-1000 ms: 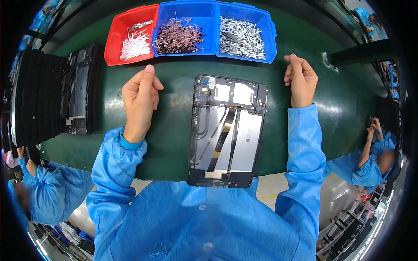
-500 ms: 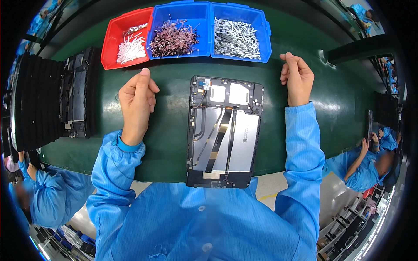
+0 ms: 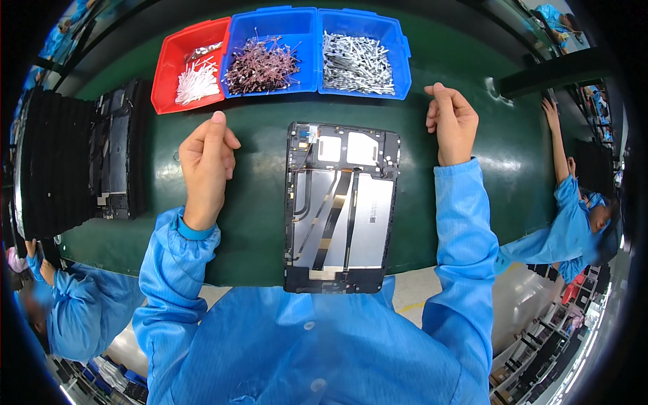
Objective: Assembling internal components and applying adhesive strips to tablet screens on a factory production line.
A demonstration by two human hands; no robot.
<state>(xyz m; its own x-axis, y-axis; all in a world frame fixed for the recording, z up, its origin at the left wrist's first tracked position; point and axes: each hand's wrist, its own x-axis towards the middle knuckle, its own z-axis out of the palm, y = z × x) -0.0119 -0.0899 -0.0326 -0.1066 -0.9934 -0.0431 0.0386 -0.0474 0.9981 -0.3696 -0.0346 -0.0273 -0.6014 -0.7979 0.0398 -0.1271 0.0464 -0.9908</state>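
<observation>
Head view, left hand (image 3: 204, 165), right hand (image 3: 454, 128), loosely half-curled, flanking tablet (image 3: 370, 223)

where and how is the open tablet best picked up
The tablet is probably best held by its two long rims, left hand from the left, right hand from the right: it lies flat between the hands, both rims uncovered, while cables cross its exposed inside.
</observation>
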